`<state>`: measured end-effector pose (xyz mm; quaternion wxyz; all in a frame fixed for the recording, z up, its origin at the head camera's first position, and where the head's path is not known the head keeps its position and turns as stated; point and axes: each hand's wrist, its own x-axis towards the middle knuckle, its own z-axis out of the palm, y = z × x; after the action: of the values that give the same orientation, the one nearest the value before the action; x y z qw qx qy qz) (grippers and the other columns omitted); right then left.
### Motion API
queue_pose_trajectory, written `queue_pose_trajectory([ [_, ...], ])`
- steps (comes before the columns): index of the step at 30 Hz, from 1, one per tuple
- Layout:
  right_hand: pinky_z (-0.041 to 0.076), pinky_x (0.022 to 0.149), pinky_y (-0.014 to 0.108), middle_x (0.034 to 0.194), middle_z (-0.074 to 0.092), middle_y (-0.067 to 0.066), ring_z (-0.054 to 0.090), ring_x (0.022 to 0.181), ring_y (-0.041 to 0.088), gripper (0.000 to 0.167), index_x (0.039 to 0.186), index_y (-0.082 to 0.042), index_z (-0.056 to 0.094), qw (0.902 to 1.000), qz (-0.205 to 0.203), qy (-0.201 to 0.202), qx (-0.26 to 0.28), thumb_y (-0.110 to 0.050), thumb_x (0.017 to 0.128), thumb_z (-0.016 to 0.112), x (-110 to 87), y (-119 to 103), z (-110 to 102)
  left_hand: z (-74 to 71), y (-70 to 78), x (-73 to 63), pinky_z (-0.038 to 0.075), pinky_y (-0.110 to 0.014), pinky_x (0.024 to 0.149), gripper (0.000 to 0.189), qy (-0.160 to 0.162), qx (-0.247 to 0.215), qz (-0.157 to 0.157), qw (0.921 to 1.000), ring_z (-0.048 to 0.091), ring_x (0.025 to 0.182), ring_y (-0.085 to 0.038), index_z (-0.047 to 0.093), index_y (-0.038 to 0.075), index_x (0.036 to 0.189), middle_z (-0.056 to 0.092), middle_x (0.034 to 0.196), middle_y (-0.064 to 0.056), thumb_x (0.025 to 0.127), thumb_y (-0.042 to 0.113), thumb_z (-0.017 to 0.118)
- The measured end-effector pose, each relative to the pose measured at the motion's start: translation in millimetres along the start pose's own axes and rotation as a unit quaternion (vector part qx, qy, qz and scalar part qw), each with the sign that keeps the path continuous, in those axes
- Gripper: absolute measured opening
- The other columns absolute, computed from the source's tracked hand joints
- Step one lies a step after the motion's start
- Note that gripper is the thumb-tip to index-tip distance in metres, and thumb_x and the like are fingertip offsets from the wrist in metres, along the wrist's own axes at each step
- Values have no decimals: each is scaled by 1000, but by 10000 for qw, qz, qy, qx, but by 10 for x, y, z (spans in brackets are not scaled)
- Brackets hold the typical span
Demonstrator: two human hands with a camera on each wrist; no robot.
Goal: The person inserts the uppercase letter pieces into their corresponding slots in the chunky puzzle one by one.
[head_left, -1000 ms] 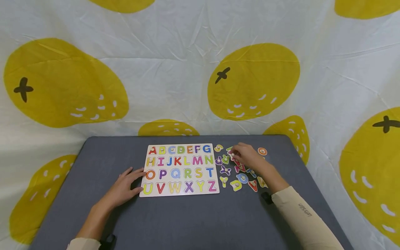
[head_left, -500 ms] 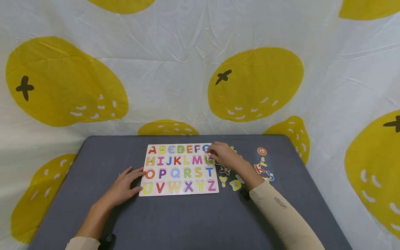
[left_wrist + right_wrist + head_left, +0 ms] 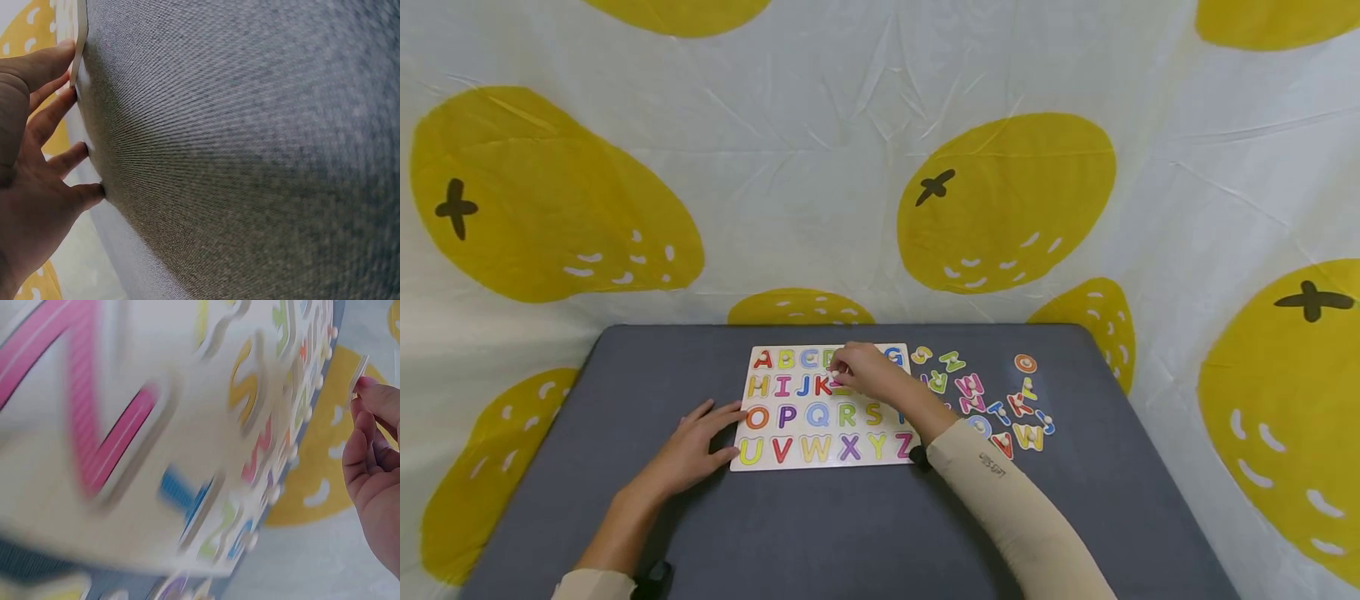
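A wooden alphabet puzzle board [image 3: 831,432] lies flat on the dark grey table, with knobbed letters in its top row. My left hand [image 3: 694,450] rests at its left edge, fingers spread. In the left wrist view, the thumb touches the board's edge [image 3: 80,44]. Above the board's upper middle, near K and L, my right hand [image 3: 868,372] pinches a small letter piece [image 3: 358,381]. That piece appears edge-on in the right wrist view. In the head view it looks pinkish and mostly hidden by the fingers, so its letter cannot be told.
Several loose knobbed letters lie right of the board, among them a green N [image 3: 952,361], a yellow W [image 3: 1028,437] and an orange O [image 3: 1025,363]. Behind the table [image 3: 805,533] hangs a white cloth [image 3: 820,208] with yellow fruit shapes.
My right hand has carried the pinkish letter piece leftward from the loose letters, past the board's right edge, to above its upper middle. The left hand has stayed at the board's left edge.
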<state>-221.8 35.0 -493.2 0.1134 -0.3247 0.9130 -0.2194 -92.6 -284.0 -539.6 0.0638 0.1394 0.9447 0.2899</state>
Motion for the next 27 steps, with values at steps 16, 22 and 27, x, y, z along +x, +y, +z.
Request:
queue_pose_trajectory([
  [16,44,64,15,94,69,1,55,70,6,12,105,-10,74,9983,-91,-399,-411,-19,101,68,631,-407,368,17,-39,-5,17,-87,106,58,-22,-114,54,9999,26,147,-59,60,8,143,49,156,-20,89,13,80],
  [22,47,72,20,94,68,1,56,81,10,9,100,-10,72,9943,-145,-313,-1011,-16,101,66,742,-551,485,-9,-24,-10,17,-87,106,57,-9,-78,28,10000,28,146,-60,61,7,142,50,155,-20,89,12,80],
  [27,54,83,23,105,70,1,65,94,12,12,109,-12,72,9898,56,-331,-1383,-20,102,66,741,-630,546,-16,-15,3,18,-87,106,57,-49,-40,36,10000,28,146,-60,61,8,143,51,155,-19,89,14,80],
])
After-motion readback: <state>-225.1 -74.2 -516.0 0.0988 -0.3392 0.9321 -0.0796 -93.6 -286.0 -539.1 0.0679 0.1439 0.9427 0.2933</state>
